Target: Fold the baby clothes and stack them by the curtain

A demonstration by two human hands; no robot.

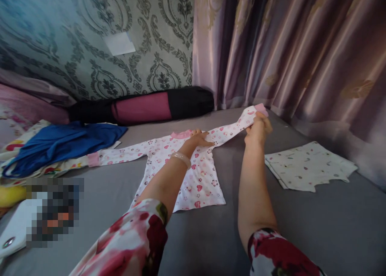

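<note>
A child's long-sleeved shirt point(196, 179), white with pink hearts and small printed figures, lies spread on the grey bed sheet. Pink trim edges its collar and cuffs. My left hand point(199, 139), with a pale bangle at the wrist, rests on the shirt's shoulder beside the collar, thumb and fingers apart. Farther right, my right hand point(259, 125) is closed on the end of the right-hand sleeve near its cuff, and that sleeve is stretched out and slightly raised. The other sleeve extends left, its cuff by a pile of clothes.
Left of the shirt lies a blue garment point(69, 143) on patterned cloth. A folded white printed garment point(310, 167) is at the right. Along the wall runs a black and maroon long bag point(141, 107). Curtains point(286, 46) hang behind. A white device point(21, 219) sits lower left, partly blurred.
</note>
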